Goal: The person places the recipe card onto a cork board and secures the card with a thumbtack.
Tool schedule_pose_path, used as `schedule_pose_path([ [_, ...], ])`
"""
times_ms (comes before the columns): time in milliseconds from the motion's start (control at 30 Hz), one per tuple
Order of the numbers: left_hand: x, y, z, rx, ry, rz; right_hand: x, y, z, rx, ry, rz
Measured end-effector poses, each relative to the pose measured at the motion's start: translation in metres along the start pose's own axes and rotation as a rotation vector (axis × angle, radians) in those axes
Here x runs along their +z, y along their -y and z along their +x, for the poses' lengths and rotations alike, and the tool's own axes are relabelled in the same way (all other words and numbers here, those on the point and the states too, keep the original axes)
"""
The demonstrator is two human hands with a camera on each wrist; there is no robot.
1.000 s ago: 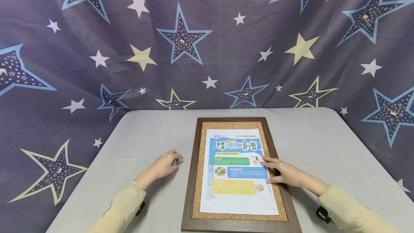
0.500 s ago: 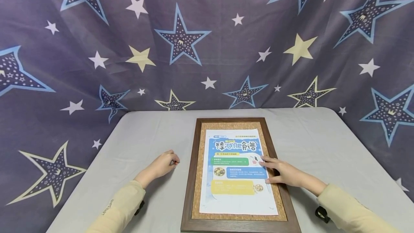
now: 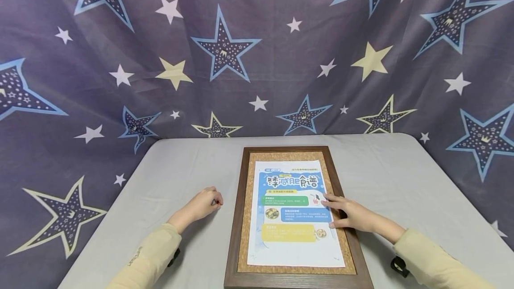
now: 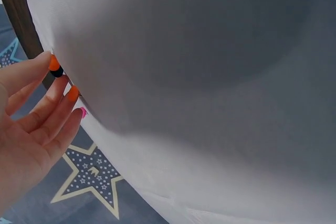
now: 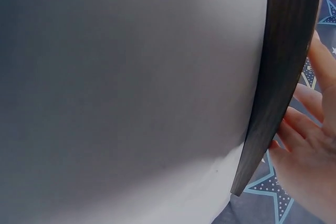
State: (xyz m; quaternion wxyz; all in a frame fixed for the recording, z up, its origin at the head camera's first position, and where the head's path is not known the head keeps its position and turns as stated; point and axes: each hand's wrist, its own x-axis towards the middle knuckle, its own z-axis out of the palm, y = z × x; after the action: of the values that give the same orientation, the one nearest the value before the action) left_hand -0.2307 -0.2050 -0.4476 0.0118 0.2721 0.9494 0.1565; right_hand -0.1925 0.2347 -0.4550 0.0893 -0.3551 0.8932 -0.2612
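1. The left hand (image 3: 201, 205) pinches a small orange-and-black piece (image 4: 54, 64), beside the framed corkboard (image 3: 297, 280);
2. the right hand (image 3: 356, 215), fingers spread, rests at the right edge of the printed sheet (image 3: 296, 252);
3. this sheet lies upon the corkboard.

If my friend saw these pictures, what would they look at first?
Probably the purple curtain behind the table, covered in stars. Next, the colourful poster on the framed corkboard, with the right hand at its right edge. In the left wrist view, the left hand pinches something small and bright orange.
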Motion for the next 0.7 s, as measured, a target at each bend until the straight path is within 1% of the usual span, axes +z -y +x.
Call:
schedule_pose_path([
  [100, 0.0005, 0.0013, -0.0003, 0.013, -0.006, 0.012, 0.0003, 0.0002, -0.0001, 0.001, -0.003, 0.001],
  [267, 0.0007, 0.0039, -0.0016, 0.053, -0.030, 0.021, 0.0008, 0.0002, -0.0003, 0.004, -0.005, 0.008],
  [367, 0.0003, 0.0042, -0.0025, 0.058, -0.036, 0.017, 0.0015, 0.0000, -0.0004, 0.005, -0.007, 0.006],
  [567, 0.0000, 0.0048, -0.0022, 0.089, -0.042, 0.031, 0.0023, -0.0001, -0.0006, 0.003, -0.016, 0.009],
  [700, 0.0003, 0.0048, -0.0018, 0.091, -0.047, 0.030, 0.0015, 0.0000, -0.0004, 0.006, -0.010, 0.013],
])
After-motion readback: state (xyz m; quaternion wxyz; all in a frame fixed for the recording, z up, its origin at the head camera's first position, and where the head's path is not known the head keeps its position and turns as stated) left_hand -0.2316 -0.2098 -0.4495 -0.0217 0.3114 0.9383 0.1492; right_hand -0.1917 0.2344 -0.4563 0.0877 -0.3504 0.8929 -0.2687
